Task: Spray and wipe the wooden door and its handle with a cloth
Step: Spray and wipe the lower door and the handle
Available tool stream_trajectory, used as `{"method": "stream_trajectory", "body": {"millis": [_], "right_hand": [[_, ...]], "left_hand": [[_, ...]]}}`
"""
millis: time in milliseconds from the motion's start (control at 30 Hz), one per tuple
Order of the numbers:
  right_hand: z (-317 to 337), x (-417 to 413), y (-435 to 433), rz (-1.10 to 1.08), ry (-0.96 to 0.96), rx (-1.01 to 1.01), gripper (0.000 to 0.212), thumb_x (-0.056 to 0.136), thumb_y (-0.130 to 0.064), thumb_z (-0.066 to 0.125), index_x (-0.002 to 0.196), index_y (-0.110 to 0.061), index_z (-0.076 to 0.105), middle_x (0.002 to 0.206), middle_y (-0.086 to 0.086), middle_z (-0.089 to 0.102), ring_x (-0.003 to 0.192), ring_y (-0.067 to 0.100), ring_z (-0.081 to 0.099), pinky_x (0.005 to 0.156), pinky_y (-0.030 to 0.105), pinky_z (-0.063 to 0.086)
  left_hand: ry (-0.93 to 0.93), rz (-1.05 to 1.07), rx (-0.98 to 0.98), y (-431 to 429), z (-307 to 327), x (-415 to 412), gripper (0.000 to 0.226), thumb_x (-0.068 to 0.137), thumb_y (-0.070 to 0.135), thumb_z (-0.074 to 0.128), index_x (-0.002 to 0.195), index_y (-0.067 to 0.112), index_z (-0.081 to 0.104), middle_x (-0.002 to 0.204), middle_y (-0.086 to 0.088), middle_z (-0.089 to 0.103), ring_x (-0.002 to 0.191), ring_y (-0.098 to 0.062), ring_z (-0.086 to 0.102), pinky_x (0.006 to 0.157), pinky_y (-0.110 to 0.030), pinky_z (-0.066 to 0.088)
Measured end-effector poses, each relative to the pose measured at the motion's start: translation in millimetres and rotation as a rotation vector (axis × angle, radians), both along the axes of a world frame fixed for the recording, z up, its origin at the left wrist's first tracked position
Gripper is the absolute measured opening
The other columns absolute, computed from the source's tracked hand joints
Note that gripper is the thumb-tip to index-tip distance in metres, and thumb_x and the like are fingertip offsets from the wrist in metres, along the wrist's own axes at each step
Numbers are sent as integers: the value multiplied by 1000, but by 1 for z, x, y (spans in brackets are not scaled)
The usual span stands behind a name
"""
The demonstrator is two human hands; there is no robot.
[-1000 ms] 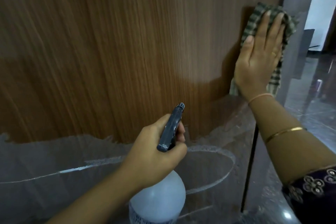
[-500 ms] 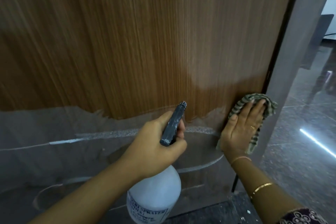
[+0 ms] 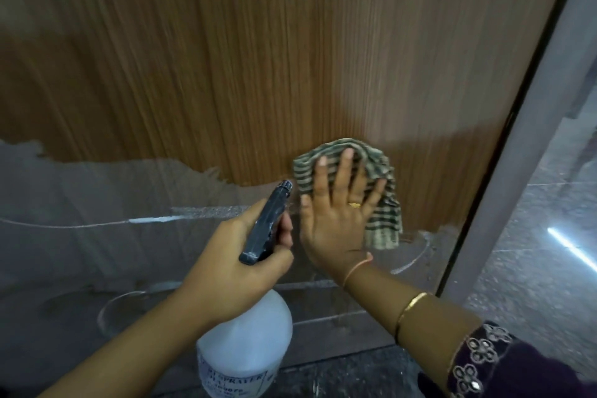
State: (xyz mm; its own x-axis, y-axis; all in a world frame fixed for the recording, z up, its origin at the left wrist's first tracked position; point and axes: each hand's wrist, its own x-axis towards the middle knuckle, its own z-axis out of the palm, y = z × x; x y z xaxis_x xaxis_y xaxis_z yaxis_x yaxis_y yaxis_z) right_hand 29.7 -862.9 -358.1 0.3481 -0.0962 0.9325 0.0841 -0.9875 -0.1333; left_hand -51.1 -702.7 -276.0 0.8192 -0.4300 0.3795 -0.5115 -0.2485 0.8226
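Right hand [image 3: 339, 220]: fingers spread flat, pressing green-and-beige checked cloth [image 3: 371, 178] against brown wood-grain door [image 3: 290, 58], low, near its right edge. Left hand [image 3: 232, 255]: left of cloth, gripping dark trigger head of white plastic spray bottle [image 3: 245, 342].

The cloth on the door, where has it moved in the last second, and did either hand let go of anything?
The right hand slid the cloth down the right edge of the door, then left along the torn top edge of the film, ending beside the left hand. Nothing was let go: the right hand still presses flat on the cloth, the left still grips the spray bottle.
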Motion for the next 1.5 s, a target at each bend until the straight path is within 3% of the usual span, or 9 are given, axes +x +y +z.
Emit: {"method": "stream_trajectory", "body": {"millis": [200, 367, 533, 667, 867, 1000, 1100, 1267, 1500], "right_hand": [[-9, 2, 60, 60, 2, -231, 74, 92, -48, 39, 153, -27, 4, 160, 4, -14, 146, 25, -13, 114, 58, -6], [-4, -4, 61, 78, -9, -187, 56, 94, -48, 40, 147, -34, 25, 156, -2, 17, 137, 20, 25, 116, 50, 2], [-17, -2, 20, -7, 9, 136, 60, 99, -49, 22, 152, -34, -3, 161, 2, -5, 147, 21, -3, 115, 57, 2], [-5, -1, -19, -134, -32, 528, 60, 100, -45, 19, 151, -15, 19, 155, 20, 20, 144, 34, 16, 114, 58, 9], [0, 0, -62, -187, -73, 1148, 60, 98, -43, 16, 153, -19, 12, 161, 6, 4, 148, 25, 3, 117, 50, 1], [1, 1, -56, -188, -74, 1292, 55, 103, -39, 19, 153, -22, 6, 161, 3, -1, 148, 24, -1, 117, 49, -3], [-2, -1, -28, -164, -37, 1195, 59, 100, -42, 14, 153, -18, 8, 161, 7, 0, 147, 28, -1, 116, 53, -1], [-8, -6, 45, -11, 42, 732, 61, 100, -43, 13, 151, -12, 14, 157, 23, 10, 144, 40, 4, 113, 62, 1], [-19, -6, 97, 142, 82, 118, 64, 97, -38, 31, 152, -32, -2, 159, 7, -15, 145, 29, -16, 111, 64, -7]], "left_hand": [[-39, 66, 28, 32, -8, -9, 21, 63, 38, 53, 80, 27, 58, 82, -5, 64, 68, -16, 60, 62, -24, 48], [-14, 101, -22, 46, -14, -11, 25, 62, 39, 55, 84, 28, 59, 82, -3, 64, 68, -15, 60, 60, -19, 48], [27, 89, -83, 45, -29, -18, 23, 61, 38, 55, 82, 29, 59, 84, -3, 64, 75, -21, 61, 67, -23, 50], [59, 58, -48, 36, -42, -21, 19, 67, 28, 59, 85, 23, 59, 84, -1, 63, 77, -20, 61, 69, -20, 50], [59, 45, -33, 28, -49, -19, 32, 62, 38, 55, 88, 21, 58, 81, 1, 63, 74, -16, 61, 64, -21, 49], [50, 77, -26, 28, -50, -17, 25, 66, 30, 58, 89, 19, 57, 81, -1, 62, 77, -24, 61, 67, -32, 51], [36, 99, -30, 31, -50, -17, 32, 62, 39, 55, 87, 19, 57, 80, -5, 62, 74, -26, 59, 64, -33, 50], [-90, 335, -22, 37, -56, -15, 22, 65, 36, 55, 78, 19, 54, 60, -6, 56, 49, -15, 48, 50, -30, 41], [-77, 469, -117, 62, -60, -9, 16, 71, 21, 56, 87, 19, 55, 77, 1, 62, 67, -17, 59, 62, -26, 48]]}}
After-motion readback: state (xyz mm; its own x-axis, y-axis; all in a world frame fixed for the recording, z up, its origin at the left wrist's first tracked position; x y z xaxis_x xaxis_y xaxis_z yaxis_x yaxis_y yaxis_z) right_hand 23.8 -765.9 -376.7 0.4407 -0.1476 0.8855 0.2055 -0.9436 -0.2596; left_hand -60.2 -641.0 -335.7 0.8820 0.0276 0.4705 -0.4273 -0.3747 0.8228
